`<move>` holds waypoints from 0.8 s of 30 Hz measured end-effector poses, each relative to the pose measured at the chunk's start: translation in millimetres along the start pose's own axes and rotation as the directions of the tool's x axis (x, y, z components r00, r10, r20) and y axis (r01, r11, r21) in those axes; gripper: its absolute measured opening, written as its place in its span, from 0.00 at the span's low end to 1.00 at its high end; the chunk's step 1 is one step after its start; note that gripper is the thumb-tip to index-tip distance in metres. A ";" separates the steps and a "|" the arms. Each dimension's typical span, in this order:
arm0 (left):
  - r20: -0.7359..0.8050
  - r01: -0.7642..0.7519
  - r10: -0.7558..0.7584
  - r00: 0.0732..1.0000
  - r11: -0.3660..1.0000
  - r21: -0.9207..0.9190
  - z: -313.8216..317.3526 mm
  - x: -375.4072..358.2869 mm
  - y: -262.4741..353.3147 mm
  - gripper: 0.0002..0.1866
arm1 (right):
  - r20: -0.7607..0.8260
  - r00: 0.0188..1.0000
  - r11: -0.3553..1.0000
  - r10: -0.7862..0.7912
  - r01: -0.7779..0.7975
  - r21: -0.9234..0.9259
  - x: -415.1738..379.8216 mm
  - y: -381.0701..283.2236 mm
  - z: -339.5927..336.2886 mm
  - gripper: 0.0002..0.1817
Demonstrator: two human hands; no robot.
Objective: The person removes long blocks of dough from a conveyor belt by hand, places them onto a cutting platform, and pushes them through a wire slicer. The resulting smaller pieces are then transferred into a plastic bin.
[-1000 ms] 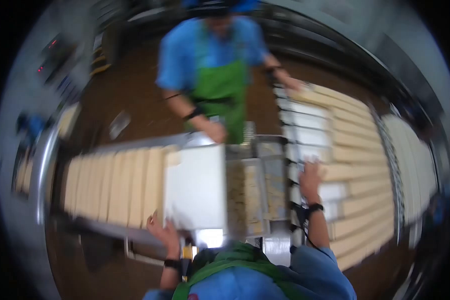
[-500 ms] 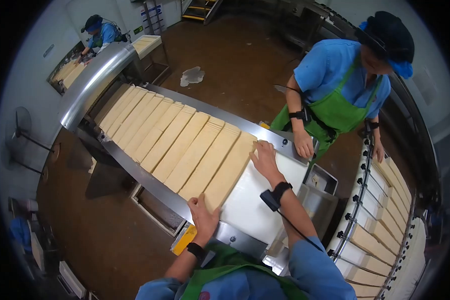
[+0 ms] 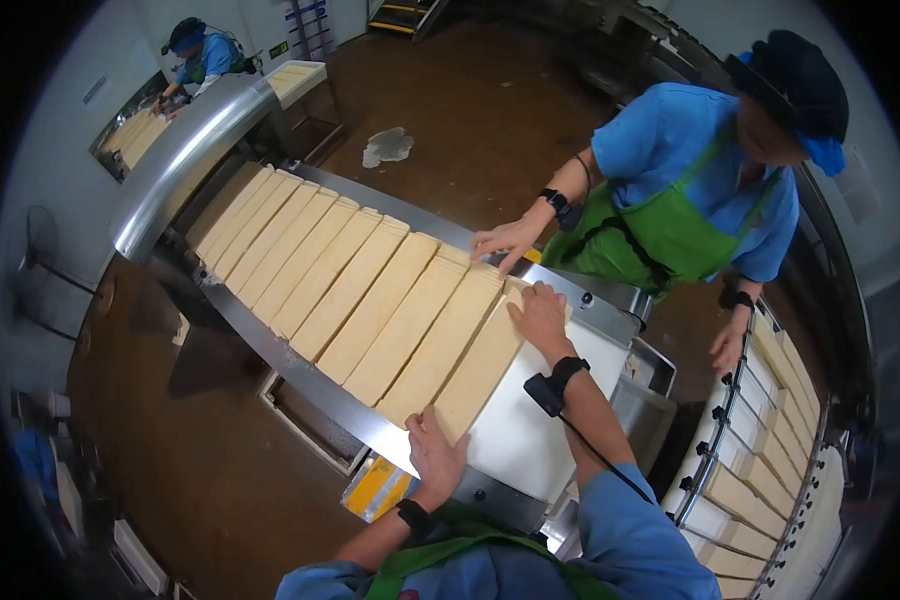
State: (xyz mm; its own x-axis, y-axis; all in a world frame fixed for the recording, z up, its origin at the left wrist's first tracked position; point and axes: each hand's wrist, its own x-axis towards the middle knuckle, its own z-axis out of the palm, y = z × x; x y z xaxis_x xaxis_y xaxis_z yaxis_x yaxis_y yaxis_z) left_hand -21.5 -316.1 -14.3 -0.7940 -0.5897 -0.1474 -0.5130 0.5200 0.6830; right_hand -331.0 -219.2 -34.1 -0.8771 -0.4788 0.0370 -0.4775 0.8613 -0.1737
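A row of long, pale, layered dough strips (image 3: 360, 290) lies side by side across a conveyor. At the end nearest me is the last dough strip (image 3: 484, 372), with one of my hands at each end of it. My left hand (image 3: 437, 455) has its fingers curled against the near end. My right hand (image 3: 541, 322) grips the far end, its fingers bent over the edge. White belt (image 3: 528, 412) shows beside this strip. A co-worker's hand (image 3: 507, 240) reaches to the far ends of the neighbouring strips.
The co-worker (image 3: 685, 180) in a green apron stands across the conveyor. At right, a second conveyor (image 3: 712, 425) with bars and black knobs carries more strips. A curved metal hood (image 3: 195, 160) covers the far end. Another person (image 3: 205, 62) works beyond it.
The row of strips has shifted toward the lower right, and both my hands have moved along with the last strip. The co-worker's hand has left the conveyor's corner and reached over to the strips.
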 end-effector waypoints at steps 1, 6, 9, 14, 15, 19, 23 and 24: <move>-0.011 -0.018 0.019 1.000 1.000 0.016 1.1 0.0 1.6 0.45 | 0.020 0.998 0.997 -0.062 0.061 0.041 -4.9 12.7 -0.4 0.24; 0.120 -0.200 0.192 0.974 0.978 0.064 7.2 0.5 16.5 0.44 | -0.033 0.973 0.973 0.230 -0.229 0.041 -88.9 94.1 -13.1 0.29; 0.272 -0.234 0.198 0.942 0.966 0.106 7.6 6.5 36.5 0.46 | -0.093 0.940 0.944 0.329 -0.324 0.065 -136.6 124.0 -16.0 0.31; 0.275 -0.242 0.168 0.947 0.935 0.260 39.2 7.1 19.2 0.53 | -0.138 0.886 0.850 0.443 -0.366 0.378 -181.6 114.1 -12.0 0.33; 0.263 -0.244 0.173 0.949 0.932 0.269 45.6 7.1 16.9 0.52 | -0.211 0.868 0.860 0.448 -0.355 0.366 -188.0 109.1 -8.4 0.34; 0.152 -0.412 0.389 0.909 0.895 0.170 50.8 -18.3 37.5 0.44 | -0.427 0.748 0.857 0.509 -0.390 0.338 -244.0 100.5 -41.2 0.32; 0.133 -0.620 0.612 0.780 0.784 0.027 80.7 -68.0 94.6 0.38 | -0.489 0.508 0.705 0.709 -0.492 0.511 -340.9 136.2 -97.8 0.30; 0.137 -0.646 0.642 0.754 0.763 -0.022 92.3 -80.9 111.7 0.39 | -0.574 0.373 0.681 0.729 -0.481 0.552 -365.9 148.9 -107.3 0.29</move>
State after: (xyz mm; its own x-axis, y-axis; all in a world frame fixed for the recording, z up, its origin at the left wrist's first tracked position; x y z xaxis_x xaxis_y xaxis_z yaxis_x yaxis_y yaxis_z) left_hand -44.7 -153.3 8.0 -0.9729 -0.0262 0.2297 0.1288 0.7638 0.6325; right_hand -86.6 102.4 32.2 -0.7048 0.5464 0.4524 0.1247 0.7233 -0.6792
